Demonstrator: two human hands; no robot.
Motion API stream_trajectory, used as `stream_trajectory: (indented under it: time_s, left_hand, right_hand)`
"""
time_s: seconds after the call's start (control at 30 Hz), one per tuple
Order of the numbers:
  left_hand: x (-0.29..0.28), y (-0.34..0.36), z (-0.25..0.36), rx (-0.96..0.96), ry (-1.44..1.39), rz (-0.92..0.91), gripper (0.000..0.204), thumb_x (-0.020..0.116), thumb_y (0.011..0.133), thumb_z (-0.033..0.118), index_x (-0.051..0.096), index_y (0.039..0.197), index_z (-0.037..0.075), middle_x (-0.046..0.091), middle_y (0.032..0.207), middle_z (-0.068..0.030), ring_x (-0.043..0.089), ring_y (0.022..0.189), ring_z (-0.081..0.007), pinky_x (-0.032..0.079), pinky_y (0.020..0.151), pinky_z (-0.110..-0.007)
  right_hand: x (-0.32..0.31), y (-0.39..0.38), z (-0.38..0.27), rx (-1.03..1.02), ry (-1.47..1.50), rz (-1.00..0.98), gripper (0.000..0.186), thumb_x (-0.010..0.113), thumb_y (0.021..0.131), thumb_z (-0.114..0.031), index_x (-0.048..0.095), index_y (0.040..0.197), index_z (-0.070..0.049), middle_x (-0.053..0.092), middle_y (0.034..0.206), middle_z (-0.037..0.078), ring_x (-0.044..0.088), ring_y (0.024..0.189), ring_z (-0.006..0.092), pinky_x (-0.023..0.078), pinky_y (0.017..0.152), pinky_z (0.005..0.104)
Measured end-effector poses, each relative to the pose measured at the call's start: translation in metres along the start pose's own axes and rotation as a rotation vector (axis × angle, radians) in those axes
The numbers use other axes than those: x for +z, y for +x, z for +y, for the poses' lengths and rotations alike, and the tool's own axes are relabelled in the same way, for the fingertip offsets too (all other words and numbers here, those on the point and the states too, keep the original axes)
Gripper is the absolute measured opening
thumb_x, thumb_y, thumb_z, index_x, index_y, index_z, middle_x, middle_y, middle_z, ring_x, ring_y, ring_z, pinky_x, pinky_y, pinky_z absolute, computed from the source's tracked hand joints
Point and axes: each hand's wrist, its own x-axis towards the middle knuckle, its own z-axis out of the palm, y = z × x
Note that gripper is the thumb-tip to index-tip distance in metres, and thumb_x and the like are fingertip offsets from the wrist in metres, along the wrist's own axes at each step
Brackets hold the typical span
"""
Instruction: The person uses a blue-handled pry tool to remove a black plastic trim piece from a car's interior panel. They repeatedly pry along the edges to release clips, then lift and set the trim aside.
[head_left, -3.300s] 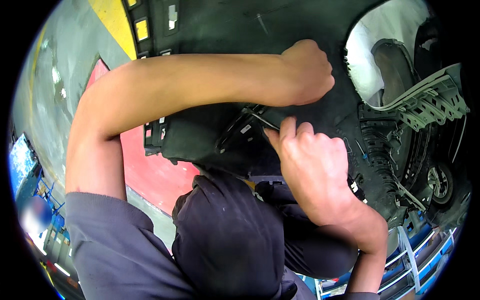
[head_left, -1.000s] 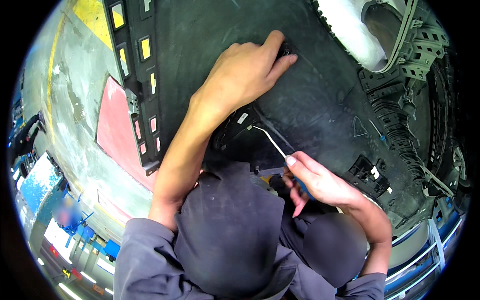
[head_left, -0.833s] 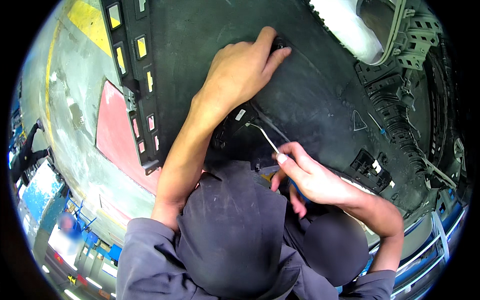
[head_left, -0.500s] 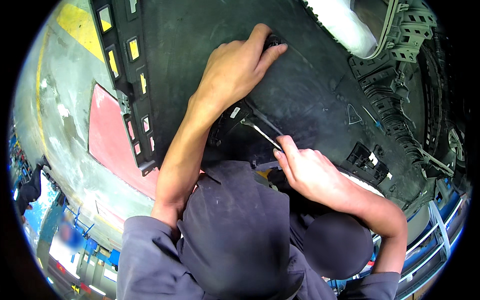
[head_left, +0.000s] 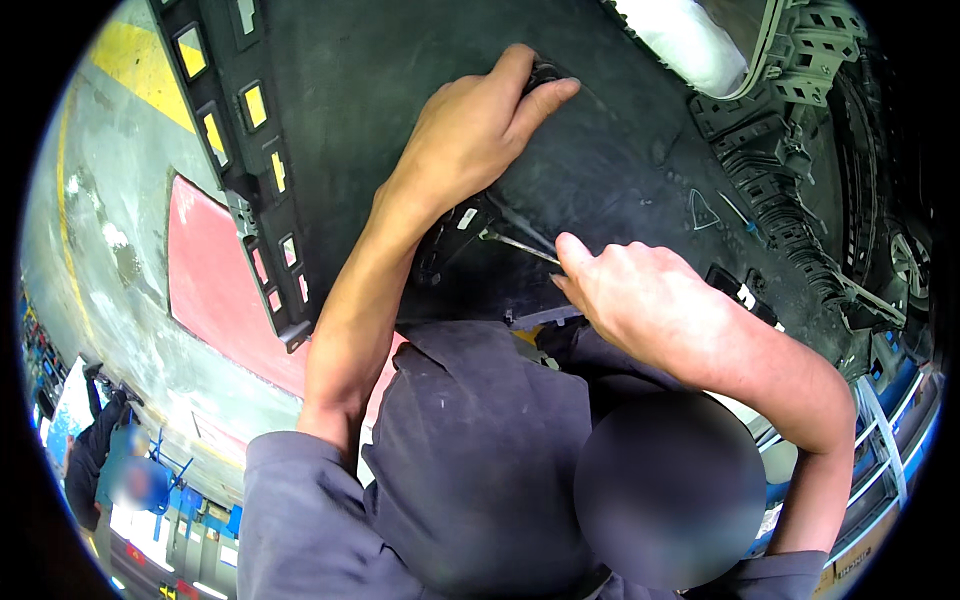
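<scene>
the left hand [head_left: 455,145], at twelve o'clock, is pinching a small dark part [head_left: 542,73] over the large black panel [head_left: 620,190], thumb and forefinger closing round it; its kind is not showing clearly. the right hand [head_left: 640,290], at three o'clock, is clenching a slim metal tool [head_left: 522,246], its handle hiding inside the fist. the shaft is pointing between nine and ten o'clock, and the tip is seemingly touching a black piece [head_left: 450,240] bearing a white label [head_left: 467,218], just off centre toward eleven o'clock. as for progress, the tool seems to be already reaching the piece, while the piece is lying at the panel, not parted from it; whether anything is loosening, i cannot tell. beyond the right wrist, near three o'clock, a black fitting [head_left: 743,292] is lying, and a blue-handled tool [head_left: 742,217] is resting unheld between two and three o'clock.
</scene>
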Motion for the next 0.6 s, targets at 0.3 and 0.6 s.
stream_trajectory:
  time_s: [0.3, 0.6]
  left_hand:
    - [-0.001, -0.005, -0.008, 0.001, -0.249, -0.062, 0.043, 0.06, 0.115, 0.043, 0.063, 0.123, 0.001, 0.067, 0.079, -0.0186, 0.069, 0.072, -0.0295, 0.05, 0.067, -0.041]
    - [-0.009, -0.005, -0.009, -0.005, -0.218, -0.102, 0.045, 0.06, 0.115, 0.044, 0.064, 0.124, 0.0, 0.068, 0.082, -0.0082, 0.065, 0.076, -0.0159, 0.049, 0.07, -0.035]
  right_hand:
    - [0.012, 0.003, -0.008, 0.027, -0.141, -0.027, 0.016, 0.062, 0.105, -0.014, 0.052, 0.11, -0.003, 0.069, 0.068, 0.016, 0.073, 0.065, 0.0379, 0.058, 0.057, 0.0467]
    - [0.019, 0.005, -0.022, 0.09, -0.295, -0.06, 0.025, 0.067, 0.095, -0.008, 0.052, 0.115, -0.002, 0.072, 0.07, 0.011, 0.078, 0.066, 0.0285, 0.06, 0.056, 0.0392]
